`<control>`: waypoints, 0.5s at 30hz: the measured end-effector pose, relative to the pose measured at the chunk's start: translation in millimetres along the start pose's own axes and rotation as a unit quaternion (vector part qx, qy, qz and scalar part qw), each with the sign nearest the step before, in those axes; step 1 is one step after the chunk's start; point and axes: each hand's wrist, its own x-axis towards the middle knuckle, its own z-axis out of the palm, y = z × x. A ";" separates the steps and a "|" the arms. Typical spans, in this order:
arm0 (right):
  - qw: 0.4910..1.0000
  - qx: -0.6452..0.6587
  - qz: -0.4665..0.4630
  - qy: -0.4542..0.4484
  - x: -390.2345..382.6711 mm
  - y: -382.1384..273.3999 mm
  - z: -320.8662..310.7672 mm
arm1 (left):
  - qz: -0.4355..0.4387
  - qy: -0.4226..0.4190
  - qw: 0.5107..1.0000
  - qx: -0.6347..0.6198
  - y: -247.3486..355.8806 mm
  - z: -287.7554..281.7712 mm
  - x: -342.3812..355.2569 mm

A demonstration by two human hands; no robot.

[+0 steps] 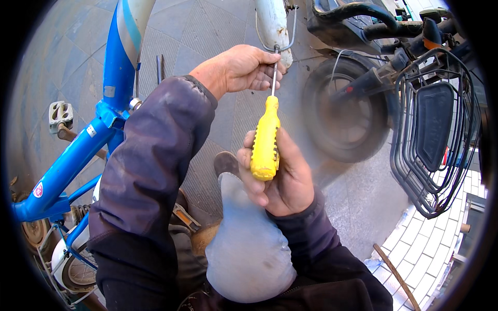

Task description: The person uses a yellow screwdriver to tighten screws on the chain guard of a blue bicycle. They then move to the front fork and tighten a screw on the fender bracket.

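My right hand (288,176) is wrapped round the yellow handle of a screwdriver (266,140), whose metal shaft points away from me. Its tip meets a small fastener at the bent wire stay (293,32) on a white, rust-marked mudguard (273,23). My left hand (246,67) is closed beside the tip, thumb and forefinger pinched there and the other fingers curled behind the shaft. What sits between those fingertips is hidden. Below my hands, a worn grey bicycle saddle (249,249) lies between my forearms.
A blue bicycle frame (78,150) with a white pedal (60,116) stands at the left. To the right is another vehicle with a dark wheel (345,109) and a black wire basket (402,150). A stick (397,277) lies on white tiles at lower right.
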 end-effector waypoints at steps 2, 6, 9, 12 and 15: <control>1.000 -0.009 0.002 0.011 1.0 1.6 2.7 | -0.010 0.037 0.999 0.025 3.9 4.2 -8.0; 0.996 -0.069 0.009 0.052 -0.9 -1.7 8.1 | 0.014 0.143 0.962 0.233 18.1 31.4 -33.6; 0.993 -0.101 -0.015 0.060 0.4 0.1 18.1 | 0.033 0.191 0.901 0.389 24.7 45.2 -71.7; 0.991 -0.116 -0.021 0.070 1.8 0.1 16.5 | 0.047 0.183 0.896 0.401 14.5 47.4 -114.1; 0.995 -0.086 -0.007 0.058 4.2 0.2 13.1 | 0.053 0.198 0.891 0.404 1.9 53.1 -154.5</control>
